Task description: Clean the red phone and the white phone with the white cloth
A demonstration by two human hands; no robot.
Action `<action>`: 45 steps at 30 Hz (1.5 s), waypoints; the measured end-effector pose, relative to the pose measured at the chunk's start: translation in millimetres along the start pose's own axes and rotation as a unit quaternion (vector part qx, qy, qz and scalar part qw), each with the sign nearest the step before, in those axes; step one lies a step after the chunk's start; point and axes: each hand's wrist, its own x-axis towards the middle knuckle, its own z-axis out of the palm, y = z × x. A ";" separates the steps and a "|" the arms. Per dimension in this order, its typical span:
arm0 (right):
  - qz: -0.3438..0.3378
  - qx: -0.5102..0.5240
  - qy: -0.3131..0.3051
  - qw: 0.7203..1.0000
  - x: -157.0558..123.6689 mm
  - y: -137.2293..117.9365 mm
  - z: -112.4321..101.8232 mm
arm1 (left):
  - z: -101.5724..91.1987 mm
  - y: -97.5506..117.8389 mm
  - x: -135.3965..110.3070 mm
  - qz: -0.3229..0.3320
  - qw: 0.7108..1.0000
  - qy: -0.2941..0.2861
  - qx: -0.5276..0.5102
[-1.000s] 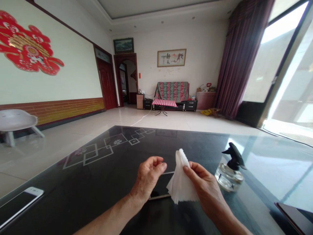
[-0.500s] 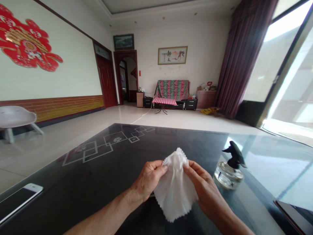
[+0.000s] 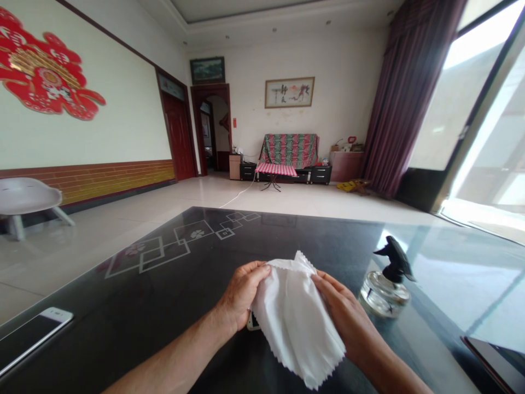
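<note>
A white cleaning cloth [image 3: 295, 323] with zigzag-cut edges hangs between my two hands above the dark glossy table [image 3: 156, 323]. My left hand [image 3: 241, 290] pinches its upper left edge between thumb and fingers. On the other side, my right hand [image 3: 338, 301] grips the upper right edge. Behind the cloth, the pale corner of a phone-like object [image 3: 253, 322] peeks out near my left wrist; the cloth hides the rest. To the right of my right hand stands a clear spray bottle [image 3: 385, 293] with a black trigger head.
A white phone [image 3: 35, 334] lies at the table's left edge, and a dark flat device [image 3: 494, 361] at the lower right. A white chair [image 3: 28, 197] stands on the floor to the left. Farther off is a small table with a checked cloth [image 3: 275, 170].
My hands have spread slightly apart, the left one moving left. The cloth has opened wider and hangs lower to the right, uncovering a corner of the object behind it.
</note>
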 end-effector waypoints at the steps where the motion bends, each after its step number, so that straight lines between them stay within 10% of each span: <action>1: 0.000 -0.005 -0.002 1.000 0.3 1.6 -0.8 | 0.2 -0.7 -0.4 -0.002 1.000 0.005 0.003; 7: -0.127 -0.138 -0.037 0.982 -4.1 13.4 5.7 | 9.6 -2.9 -6.6 -0.048 0.996 -0.058 -0.051; 13: -0.328 -0.369 -0.078 0.866 -21.3 22.7 22.7 | 15.1 -0.2 -14.1 -0.044 0.982 -0.142 -0.119; 19: -0.364 -0.503 -0.094 0.778 -32.8 44.9 32.2 | 20.5 -2.4 -24.6 -0.047 0.978 -0.148 -0.141; 25: -0.367 -0.463 -0.112 0.799 -35.0 35.5 31.9 | 19.9 -5.6 -16.3 -0.144 0.973 0.021 -0.178; 35: -0.402 -0.383 -0.178 0.812 -33.3 22.3 25.9 | 12.0 -5.0 -7.3 -0.216 0.951 -0.008 -0.222; 40: -0.413 -0.337 -0.059 0.844 -19.9 2.6 12.3 | 15.2 -10.2 -6.1 -0.182 0.967 0.072 -0.166; 45: -0.450 -0.336 0.195 0.804 8.0 -29.4 -40.3 | 25.3 -5.0 10.0 -0.188 0.962 0.113 -0.161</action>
